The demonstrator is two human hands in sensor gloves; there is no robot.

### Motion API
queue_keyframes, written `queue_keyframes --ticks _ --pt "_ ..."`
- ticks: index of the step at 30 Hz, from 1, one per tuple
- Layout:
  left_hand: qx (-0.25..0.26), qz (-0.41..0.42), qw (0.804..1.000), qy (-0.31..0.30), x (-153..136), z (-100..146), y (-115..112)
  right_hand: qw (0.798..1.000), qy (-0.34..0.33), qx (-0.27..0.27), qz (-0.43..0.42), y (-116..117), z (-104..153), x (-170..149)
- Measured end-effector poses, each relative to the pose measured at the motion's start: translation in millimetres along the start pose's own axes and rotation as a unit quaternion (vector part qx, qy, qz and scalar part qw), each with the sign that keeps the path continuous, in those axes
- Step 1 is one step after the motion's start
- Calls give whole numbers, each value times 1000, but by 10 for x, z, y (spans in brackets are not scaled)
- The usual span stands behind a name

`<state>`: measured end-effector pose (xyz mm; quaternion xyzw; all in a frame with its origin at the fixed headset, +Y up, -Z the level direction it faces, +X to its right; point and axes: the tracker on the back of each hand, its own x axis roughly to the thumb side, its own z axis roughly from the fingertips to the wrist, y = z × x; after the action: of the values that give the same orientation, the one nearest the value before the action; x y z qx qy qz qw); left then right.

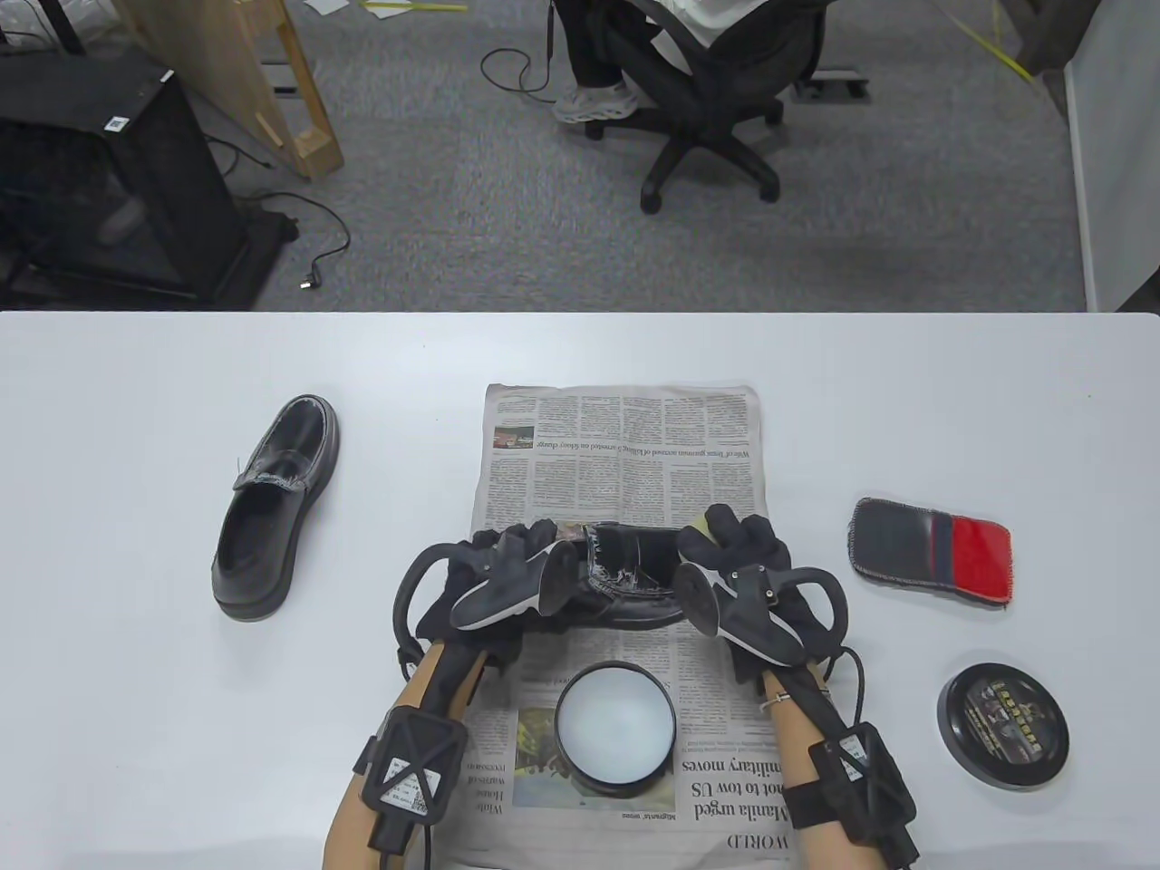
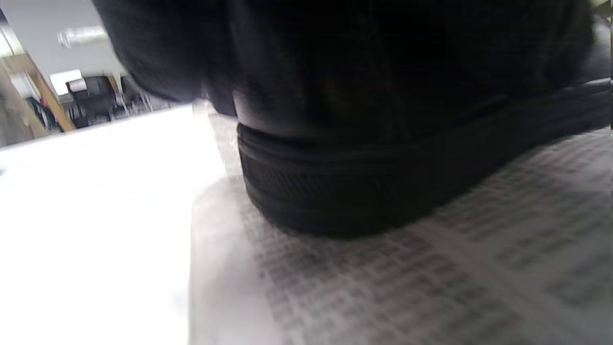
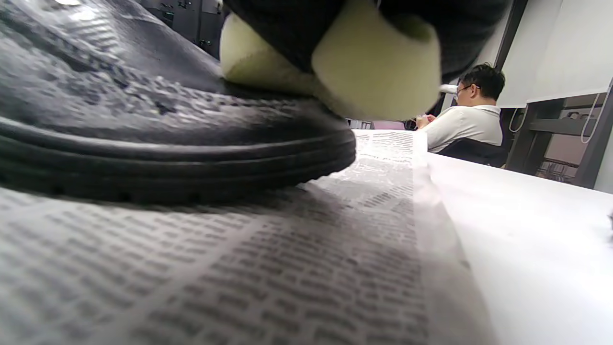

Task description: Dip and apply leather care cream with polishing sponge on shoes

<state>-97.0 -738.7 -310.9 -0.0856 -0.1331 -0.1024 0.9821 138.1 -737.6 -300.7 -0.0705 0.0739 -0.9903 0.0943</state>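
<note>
A black leather shoe (image 1: 625, 571) lies crosswise on a newspaper (image 1: 616, 453) at the table's middle. My left hand (image 1: 517, 544) grips its heel end; in the left wrist view the heel and sole (image 2: 345, 191) fill the frame. My right hand (image 1: 729, 539) holds a pale yellow sponge (image 3: 335, 72) and presses it on the shoe's toe (image 3: 143, 96). A sliver of the sponge (image 1: 700, 524) shows between the fingers in the table view. The open tin of white cream (image 1: 614, 725) stands on the newspaper just in front of the shoe, between my forearms.
A second black shoe (image 1: 276, 507) lies on the table to the left. A grey and red cloth (image 1: 932, 551) and the tin's black lid (image 1: 1004, 723) lie to the right. A seated person (image 3: 471, 120) is beyond the table's far side.
</note>
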Motion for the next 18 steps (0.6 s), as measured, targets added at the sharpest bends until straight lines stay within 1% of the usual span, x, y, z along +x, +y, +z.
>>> queue_keyframes --ticks 2,4,7,8,10,12,13,15,18 --pt "-2 -4 1000 4 -5 -9 -10 1000 16 7 -18 21 -14 -53" --pt "4 -13 1000 13 1 -14 -17 1000 24 15 -4 42 2 -125" --pt "6 6 1000 10 -21 -21 -32 999 11 23 -33 71 125 -225" --pt "7 8 1000 7 -22 -22 -33 999 2 19 -33 67 175 -219" --pt "4 17 1000 -2 -21 -31 -35 999 -33 -15 15 42 314 -148" --pt "-3 13 1000 -10 -11 -42 -32 997 -49 -37 42 25 369 -81" --pt "-8 10 1000 -14 -3 -44 -27 997 -56 -48 38 3 367 -36" --pt "-12 5 1000 -19 -2 -48 -26 997 -60 -51 18 -25 325 32" --pt "-14 16 1000 -23 -19 -50 -33 997 -48 -52 44 -22 165 133"
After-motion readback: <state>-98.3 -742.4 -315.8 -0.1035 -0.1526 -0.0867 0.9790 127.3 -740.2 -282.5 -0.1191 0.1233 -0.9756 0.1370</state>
